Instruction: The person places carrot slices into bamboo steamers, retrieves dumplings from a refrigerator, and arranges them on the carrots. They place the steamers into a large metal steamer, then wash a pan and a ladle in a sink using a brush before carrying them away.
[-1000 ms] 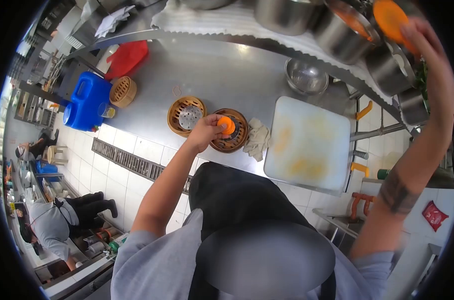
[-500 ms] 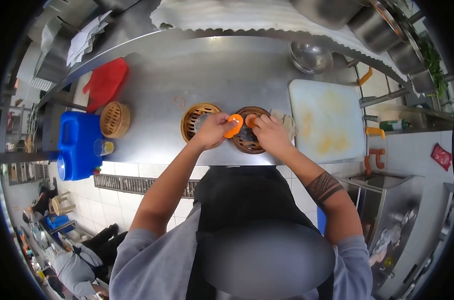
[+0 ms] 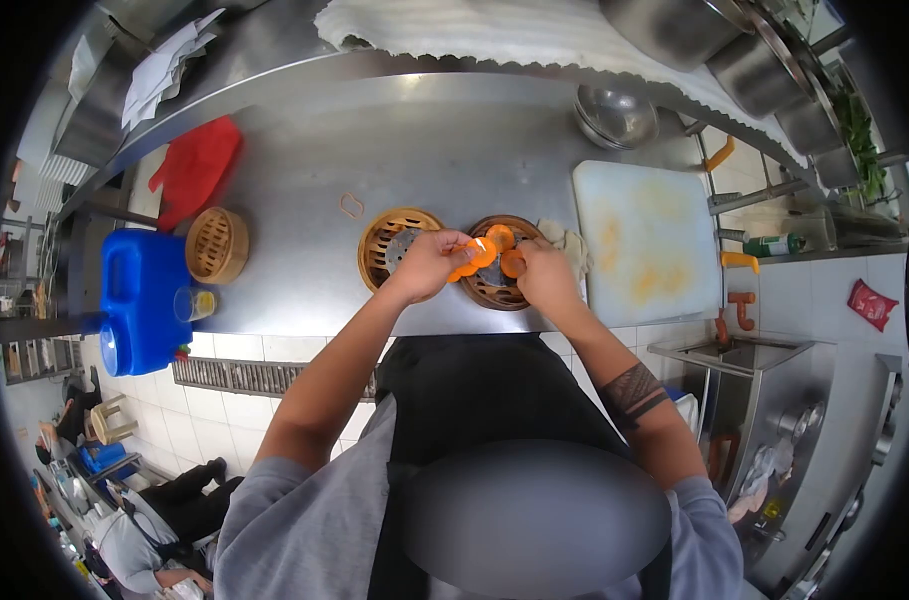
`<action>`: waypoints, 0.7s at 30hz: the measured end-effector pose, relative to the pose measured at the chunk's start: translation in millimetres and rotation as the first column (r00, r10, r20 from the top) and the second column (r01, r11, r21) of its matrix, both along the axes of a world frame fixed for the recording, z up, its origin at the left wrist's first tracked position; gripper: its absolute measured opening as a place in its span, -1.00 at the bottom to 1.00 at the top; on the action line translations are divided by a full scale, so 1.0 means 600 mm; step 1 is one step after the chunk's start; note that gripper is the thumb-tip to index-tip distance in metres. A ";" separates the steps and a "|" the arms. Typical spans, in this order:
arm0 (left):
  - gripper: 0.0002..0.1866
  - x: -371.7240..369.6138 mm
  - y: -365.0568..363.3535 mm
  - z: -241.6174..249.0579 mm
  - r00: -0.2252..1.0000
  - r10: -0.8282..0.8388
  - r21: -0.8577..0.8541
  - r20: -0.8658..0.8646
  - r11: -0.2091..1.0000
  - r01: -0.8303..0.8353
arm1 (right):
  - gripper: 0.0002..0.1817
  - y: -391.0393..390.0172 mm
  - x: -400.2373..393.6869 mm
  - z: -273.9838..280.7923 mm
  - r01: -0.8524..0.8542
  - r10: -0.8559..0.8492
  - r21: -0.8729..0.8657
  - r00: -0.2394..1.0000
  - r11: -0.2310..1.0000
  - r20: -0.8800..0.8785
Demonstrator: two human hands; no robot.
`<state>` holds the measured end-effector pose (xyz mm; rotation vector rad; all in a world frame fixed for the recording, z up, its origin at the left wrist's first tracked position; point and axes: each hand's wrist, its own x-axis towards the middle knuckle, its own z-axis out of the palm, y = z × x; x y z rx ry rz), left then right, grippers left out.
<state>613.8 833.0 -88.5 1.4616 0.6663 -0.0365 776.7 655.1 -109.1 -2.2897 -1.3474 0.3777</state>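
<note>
My left hand (image 3: 426, 268) is closed on a few thin round orange carrot slices (image 3: 483, 252), fanned out between thumb and fingers. A single carrot slice (image 3: 513, 264) is pinched in my right hand (image 3: 548, 280). Both hands are over a dark bamboo steamer basket (image 3: 496, 301) with a slatted base. One more carrot slice (image 3: 500, 236) shows at the far part of that basket. Left of it stands a lighter bamboo steamer basket (image 3: 368, 238) holding a grey perforated disc (image 3: 402, 245), partly covered by my left hand.
A white cutting board (image 3: 646, 240) with yellow stains lies right, beside a crumpled cloth (image 3: 566, 245). Metal bowls (image 3: 616, 118) stand at the back. On the left are another steamer basket (image 3: 217, 246), a blue jug (image 3: 146, 300) and a cup (image 3: 194, 303). A person (image 3: 139, 540) is at lower left.
The slices in my left hand are now fanned apart. A carrot slice has appeared in the dark basket, and my right hand has shifted slightly nearer me with a slice.
</note>
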 end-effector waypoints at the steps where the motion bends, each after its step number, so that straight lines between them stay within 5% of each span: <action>1: -0.72 0.002 -0.001 0.002 1.000 0.008 0.024 -0.010 1.000 -0.007 | -0.74 0.000 -0.003 0.000 0.003 -0.002 -0.035 0.999 0.999 0.047; 3: -0.73 0.007 -0.007 0.004 0.999 0.027 0.053 -0.022 0.998 -0.025 | -0.74 0.002 -0.007 0.007 -0.003 0.009 -0.065 0.996 0.998 0.093; 6: -0.74 0.012 -0.023 -0.008 0.998 0.049 0.100 -0.026 0.994 -0.046 | -0.71 0.007 -0.011 0.040 -0.017 -0.016 0.179 0.984 0.984 0.178; 7: -0.75 0.014 -0.028 -0.012 0.999 0.039 0.137 -0.007 0.990 -0.038 | -0.69 0.009 -0.012 0.065 0.120 -0.071 0.125 0.937 0.985 -0.342; 8: -0.75 0.014 -0.033 -0.017 1.000 0.024 0.174 0.012 0.984 -0.026 | -0.67 0.009 -0.012 0.077 0.210 -0.131 0.006 0.631 0.978 -0.764; 11: -0.75 0.017 -0.045 0.001 1.000 0.007 0.217 -0.029 0.976 0.000 | -0.65 0.011 0.011 0.056 0.061 -0.170 -0.165 0.575 0.984 -0.801; 12: -0.75 0.014 -0.045 -0.005 1.000 0.007 0.221 -0.028 0.975 -0.001 | -0.65 0.013 0.016 0.047 0.061 -0.166 -0.161 0.576 0.985 -0.800; 14: -0.67 -0.007 -0.035 -0.025 0.994 0.097 0.336 0.046 0.936 -0.107 | -0.69 0.019 0.016 0.022 -0.089 0.053 -0.058 0.892 0.994 -0.448; 15: -0.67 -0.018 -0.030 -0.020 0.994 0.100 0.340 0.043 0.934 -0.109 | -0.69 0.020 0.015 0.001 -0.093 0.058 -0.054 0.891 0.994 -0.451; 17: -0.65 -0.038 -0.021 -0.006 0.986 0.163 0.177 0.025 0.970 -0.165 | -0.61 0.022 0.012 -0.035 -0.223 0.232 0.102 0.969 0.969 -0.087; 21: -0.70 -0.064 -0.013 -0.006 0.979 0.206 0.107 0.004 0.973 -0.205 | -0.61 0.044 -0.030 0.045 -0.120 0.131 0.172 0.990 0.978 -0.054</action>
